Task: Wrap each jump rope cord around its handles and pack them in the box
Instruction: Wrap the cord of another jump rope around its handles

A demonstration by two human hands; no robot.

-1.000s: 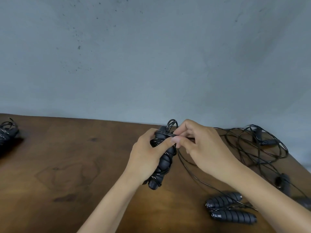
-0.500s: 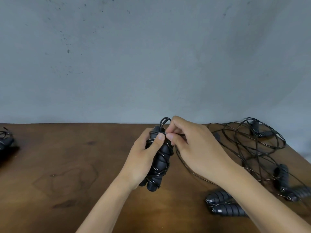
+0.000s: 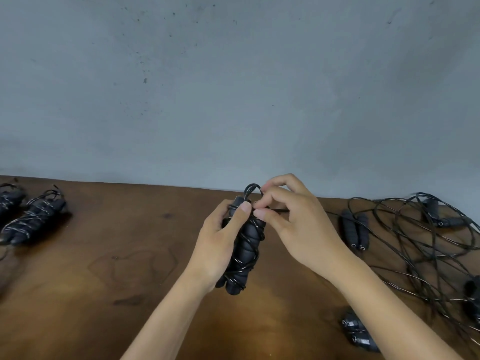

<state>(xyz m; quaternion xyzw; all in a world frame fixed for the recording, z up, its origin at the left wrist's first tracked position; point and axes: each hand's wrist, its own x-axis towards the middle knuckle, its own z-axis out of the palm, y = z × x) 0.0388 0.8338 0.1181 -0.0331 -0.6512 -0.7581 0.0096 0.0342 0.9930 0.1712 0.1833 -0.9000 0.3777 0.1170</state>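
My left hand [image 3: 218,245] gripped the wrapped pair of handles [image 3: 246,245], fingers curled round behind them and the thumb pressed on the upper front, holding the bundle nearly upright above the wooden table [image 3: 130,268]. My right hand [image 3: 293,224] pinched the cord's end [image 3: 275,210] between thumb and forefinger right at the top of that bundle, just beside the left thumb, where a small loop [image 3: 252,189] stuck up. Nearest me, at the lower right, lay another pair of handles [image 3: 359,335], partly cut off by my right forearm. Further off on the right, a loose tangle of cords [image 3: 426,245] sprawled across the table, with a pair of handles [image 3: 355,232] lying side by side at its left edge and more handles among the loops. Far to the left sat two already wrapped ropes [image 3: 33,219], close together near the table's back edge. Behind everything rose a grey wall [image 3: 233,87].
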